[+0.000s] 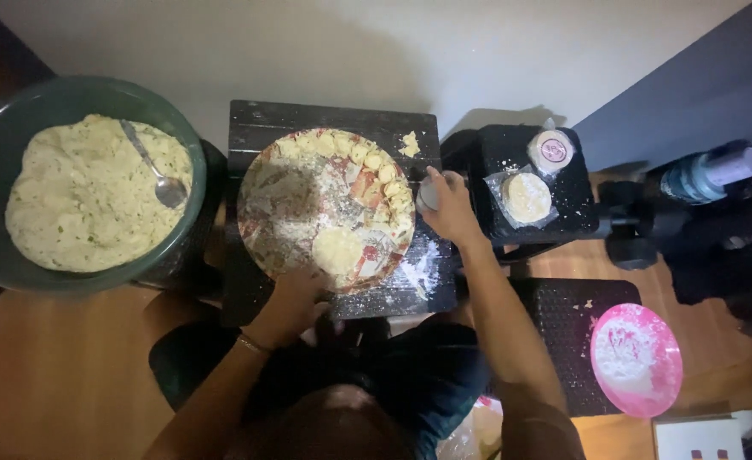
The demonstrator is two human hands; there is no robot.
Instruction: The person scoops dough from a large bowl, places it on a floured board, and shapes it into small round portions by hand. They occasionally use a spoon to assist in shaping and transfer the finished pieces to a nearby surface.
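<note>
On the dark counter (256, 128), left hand (295, 298) steadies the floured plate (265, 247); right hand (451, 209) is closed around a small, seemingly rigid cup (428, 194); the soft dough round (338, 250) needs edge-lifting.

My left hand (295, 300) rests on the near rim of the floured round patterned tray (265, 213). My right hand (451, 209) grips a small pale cup (428, 194) just beside the tray.
</note>
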